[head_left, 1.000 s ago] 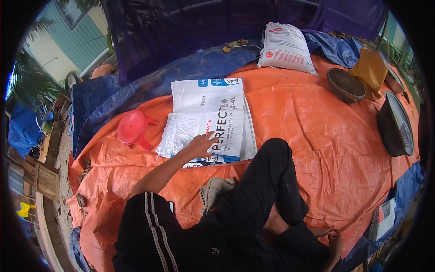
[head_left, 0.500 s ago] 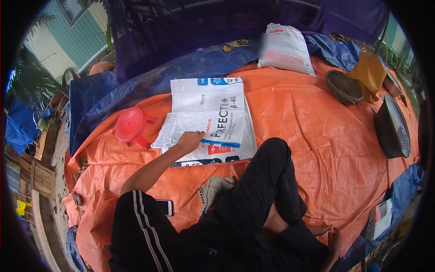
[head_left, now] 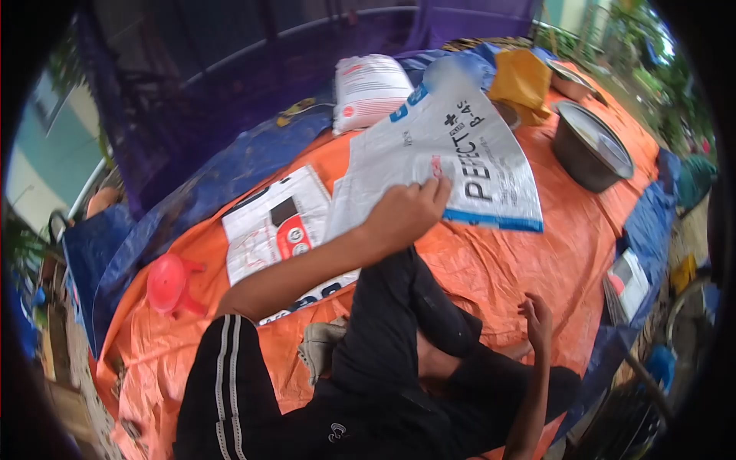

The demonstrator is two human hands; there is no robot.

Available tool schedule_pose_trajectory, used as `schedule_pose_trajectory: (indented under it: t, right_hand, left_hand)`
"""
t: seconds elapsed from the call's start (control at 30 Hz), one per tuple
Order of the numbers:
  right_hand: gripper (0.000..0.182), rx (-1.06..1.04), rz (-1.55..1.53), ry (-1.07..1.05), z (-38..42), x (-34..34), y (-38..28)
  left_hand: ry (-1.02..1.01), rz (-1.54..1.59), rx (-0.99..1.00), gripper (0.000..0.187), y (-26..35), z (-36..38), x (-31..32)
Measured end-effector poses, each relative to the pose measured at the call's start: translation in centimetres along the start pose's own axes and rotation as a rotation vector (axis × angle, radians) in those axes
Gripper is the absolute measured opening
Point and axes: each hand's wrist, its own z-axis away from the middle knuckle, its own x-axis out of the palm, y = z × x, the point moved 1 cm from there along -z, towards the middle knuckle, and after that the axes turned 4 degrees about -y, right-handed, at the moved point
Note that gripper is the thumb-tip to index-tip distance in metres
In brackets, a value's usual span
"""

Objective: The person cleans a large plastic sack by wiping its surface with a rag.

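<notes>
My left hand (head_left: pixel 406 215) is closed on the near edge of a flat white printed sack (head_left: pixel 437 146), which it holds up off the ground. The sack has a blue band along its lower edge. A second white sack (head_left: pixel 264 245) lies on the orange tarp behind my left forearm, partly hidden by it. My right hand (head_left: pixel 539 316) hangs above the tarp beside my bent leg. Its fingers are loosely apart and nothing shows in them.
A red plastic stool (head_left: pixel 170 284) stands on the orange tarp (head_left: pixel 552 261) at left. A full white sack (head_left: pixel 372 92) sits at the back. Near a yellow bag (head_left: pixel 521 80) stands a dark pot (head_left: pixel 579 153). A greyish knitted cloth (head_left: pixel 316 353) lies by my leg.
My left hand has lifted the upper sack and carried it to the right, uncovering the sack beneath. My right hand has risen from near my foot. The view has turned right.
</notes>
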Motion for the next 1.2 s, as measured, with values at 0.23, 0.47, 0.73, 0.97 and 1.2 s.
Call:
schedule_pose_trajectory:
  t: [0.23,0.47,0.73,0.97,1.2]
  right_hand:
    - [0.086,0.316,-1.326,0.081,0.8,-3.0,2.8]
    - [0.039,0.635,-0.420,0.407,0.4,-3.2,9.8]
    - [0.037,0.481,-0.163,0.447,0.4,-2.0,6.3]
    - [0.037,0.446,-0.209,0.443,0.3,-1.9,7.2]
    - [0.034,0.461,-0.155,0.378,-0.1,-1.7,8.8]
  left_hand:
    - [0.057,0.278,0.478,0.034,19.0,-1.4,15.4]
    - [-0.862,0.744,0.433,0.062,19.1,0.3,19.6]
    - [-0.798,0.241,-0.769,0.060,9.8,0.5,28.6]
    - [-0.714,0.388,-0.578,0.029,7.8,-2.2,28.0]
    - [-0.763,0.022,-0.206,0.014,8.9,-8.6,25.3]
